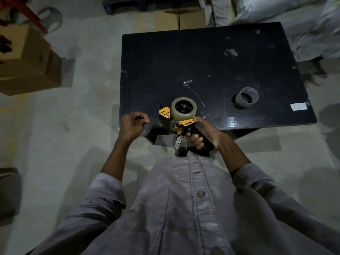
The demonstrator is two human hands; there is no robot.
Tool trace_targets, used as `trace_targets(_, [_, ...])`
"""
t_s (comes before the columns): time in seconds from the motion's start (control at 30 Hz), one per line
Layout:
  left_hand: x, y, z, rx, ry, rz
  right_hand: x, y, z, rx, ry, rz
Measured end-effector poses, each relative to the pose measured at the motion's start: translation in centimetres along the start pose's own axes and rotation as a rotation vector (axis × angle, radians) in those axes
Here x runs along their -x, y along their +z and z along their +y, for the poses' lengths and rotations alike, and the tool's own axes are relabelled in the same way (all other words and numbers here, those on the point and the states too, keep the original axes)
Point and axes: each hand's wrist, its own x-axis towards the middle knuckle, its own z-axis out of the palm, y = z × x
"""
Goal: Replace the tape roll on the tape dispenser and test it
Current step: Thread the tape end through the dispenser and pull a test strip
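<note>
Head view looks down on a black table (211, 57), with the person standing at its six o'clock edge. The right hand (204, 135) is wrapped firmly around the black handle of the tape dispenser (181, 120), fingers curled under the grip and thumb lying along the top near the yellow plate. A clear tape roll (184, 108) already sits on the dispenser's hub, at twelve o'clock from the handle. The yellow front guard points toward nine o'clock, where the left hand (133, 123) hovers just beside it over the table edge. That hand's fingers are curled in with thumb and forefinger pinched together; whether they hold the free end of the tape cannot be told, since clear film would not show against the dark top.

At about three o'clock from the dispenser, well apart from it, an empty cardboard core (245, 98) stands on the table, which suggests the old roll is off. A thin strand of clear tape (195, 93) lies across the table beyond the roll.

The step in hand looks like threading: leading the tape's end past the roller and under the guard toward the blade. The next move calls for a steady pull toward nine o'clock while the right hand keeps the dispenser from turning, then pressing the tape onto a surface to test the cut.
</note>
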Motion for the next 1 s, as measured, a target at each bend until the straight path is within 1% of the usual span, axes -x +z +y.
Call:
trace_targets(0.03, [-0.7, -1.1, -0.2, 0.009, 0.001, 0.024, 0.3, 0.0, 0.0, -0.037, -0.017, 0.012])
trace_targets(0.1, [-2.3, -3.1, -0.1, -0.022, 0.028, 0.021, 0.8, 0.2, 0.0, -0.083, -0.044, 0.041])
trace_targets(0.3, [-4.5, -5.1, 1.5, -0.153, 0.266, -0.098, 1.1, -0.6, 0.3, -0.024, -0.037, 0.022])
trace_targets(0.37, [-4.9, -5.1, 1.1, -0.149, 0.283, -0.150, 1.5, -0.8, 0.5, -0.004, -0.043, 0.038])
trace_targets(0.53, [-5.5, -4.3, 0.5, -0.043, 0.103, -0.275, 2.7, -1.0, 0.3, 0.011, -0.096, 0.080])
trace_targets(0.67, [-6.3, -3.9, 0.0, 0.056, 0.078, -0.340, 3.1, -0.8, -0.1, 0.056, -0.108, 0.109])
trace_targets(0.77, [-6.9, -3.6, -0.8, 0.121, 0.009, -0.380, 3.3, -0.2, -0.3, 0.109, -0.120, 0.155])
trace_targets(0.9, [-7.7, -3.3, -1.6, 0.204, -0.110, -0.392, 3.6, 1.1, -0.5, 0.190, -0.163, 0.244])
trace_targets(1.0, [-8.2, -2.8, -1.8, 0.273, -0.259, -0.389, 3.7, 1.8, -0.6, 0.240, -0.189, 0.300])
